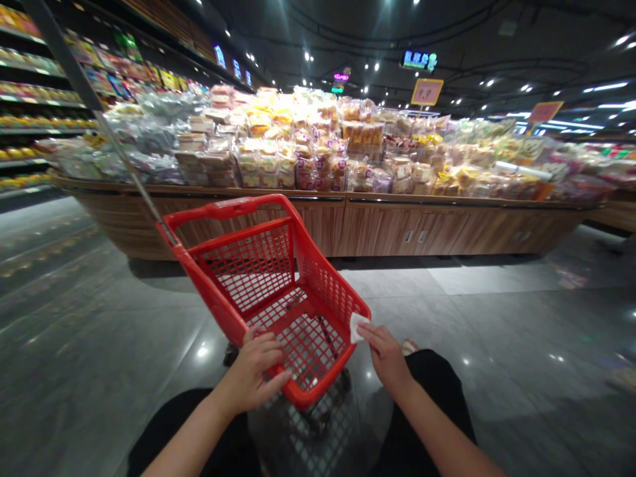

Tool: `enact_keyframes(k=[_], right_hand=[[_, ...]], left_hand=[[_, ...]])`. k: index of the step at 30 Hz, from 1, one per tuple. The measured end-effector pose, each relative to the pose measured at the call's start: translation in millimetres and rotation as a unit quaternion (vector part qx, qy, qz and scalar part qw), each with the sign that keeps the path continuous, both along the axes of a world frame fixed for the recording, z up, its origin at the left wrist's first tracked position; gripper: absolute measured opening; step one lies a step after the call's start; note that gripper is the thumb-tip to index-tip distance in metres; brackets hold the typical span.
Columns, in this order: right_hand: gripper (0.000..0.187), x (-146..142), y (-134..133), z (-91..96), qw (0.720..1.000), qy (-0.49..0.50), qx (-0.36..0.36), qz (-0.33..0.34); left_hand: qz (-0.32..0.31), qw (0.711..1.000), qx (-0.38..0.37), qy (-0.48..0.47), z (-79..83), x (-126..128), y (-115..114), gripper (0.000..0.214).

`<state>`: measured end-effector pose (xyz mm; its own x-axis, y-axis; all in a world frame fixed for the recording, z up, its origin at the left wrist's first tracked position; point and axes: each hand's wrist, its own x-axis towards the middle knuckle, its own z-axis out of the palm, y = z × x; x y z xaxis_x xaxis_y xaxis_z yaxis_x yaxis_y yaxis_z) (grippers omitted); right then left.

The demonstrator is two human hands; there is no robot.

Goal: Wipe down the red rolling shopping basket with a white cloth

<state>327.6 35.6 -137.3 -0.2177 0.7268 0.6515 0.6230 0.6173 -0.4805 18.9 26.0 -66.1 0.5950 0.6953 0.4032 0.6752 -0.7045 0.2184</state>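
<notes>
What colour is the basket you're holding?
The basket is bright red, with a mesh pattern of holes, seen best in the head view.

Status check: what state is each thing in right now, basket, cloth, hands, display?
red basket: tilted, looks empty.
pull handle: extended up-left.
white cloth: pinched against the basket's right rim.
left hand: gripping the near rim.
right hand: holding the cloth.
display table: piled with packaged goods.

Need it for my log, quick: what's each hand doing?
Left hand: gripping the red basket at its near rim.
Right hand: pinching a white cloth against the basket's side rim.
</notes>
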Motion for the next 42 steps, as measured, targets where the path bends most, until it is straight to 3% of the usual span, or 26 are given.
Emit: enact_keyframes(k=[3, 5, 7, 10, 12, 15, 18, 27, 34, 38, 40, 42], right_hand=[[0.035, 3, 9, 3.9, 0.999, 0.025, -0.019, -0.004], [0.032, 3, 10, 10.0, 0.999, 0.044, -0.024, -0.009], [0.030, 6, 10, 17.0, 0.997, 0.067, -0.021, -0.035], [0.031, 10, 10, 20.4, 0.994, 0.078, -0.005, -0.078], [0.031, 10, 9, 14.6, 0.997, 0.050, -0.002, -0.057], [0.036, 10, 11, -0.4, 1.000, -0.004, -0.018, 0.015], [0.043, 9, 13, -10.3, 0.999, -0.011, -0.014, 0.039], [0.036, -30, -15, -11.4, 0.993, 0.021, 0.056, 0.104], [0.036, -12, 6, -1.1, 0.997, 0.001, 0.070, 0.045], [0.035, -22, -11, -3.6, 0.991, -0.016, 0.097, 0.088], [0.036, -26, -21, -3.7, 0.990, -0.015, 0.081, 0.117], [0.038, -22, -23, 0.7, 0.994, 0.007, 0.047, 0.102]], left_hand=[[0.002, 0.999, -0.024, 0.047, 2.8, 0, -1, 0.022], [0.033, 0.998, 0.007, 0.044, 2.3, 7, -8, 0.022], [0.052, 0.998, 0.032, 0.029, -0.7, 22, -18, 0.035], [0.067, 0.998, 0.007, 0.005, -8.7, 57, -34, 0.040], [0.109, 0.993, -0.028, 0.021, -14.1, 79, -41, 0.043], [0.173, 0.972, -0.097, 0.122, -18.3, 96, -41, 0.035], [0.196, 0.953, -0.135, 0.186, -17.5, 95, -37, 0.027], [0.194, 0.948, -0.136, 0.213, -13.4, 81, -36, 0.028], [0.181, 0.947, -0.132, 0.230, -18.0, 76, -36, 0.020], [0.178, 0.947, -0.129, 0.234, -19.2, 74, -37, 0.021], [0.173, 0.948, -0.129, 0.234, -19.7, 72, -38, 0.022], [0.165, 0.949, -0.128, 0.234, -20.5, 68, -40, 0.022]])
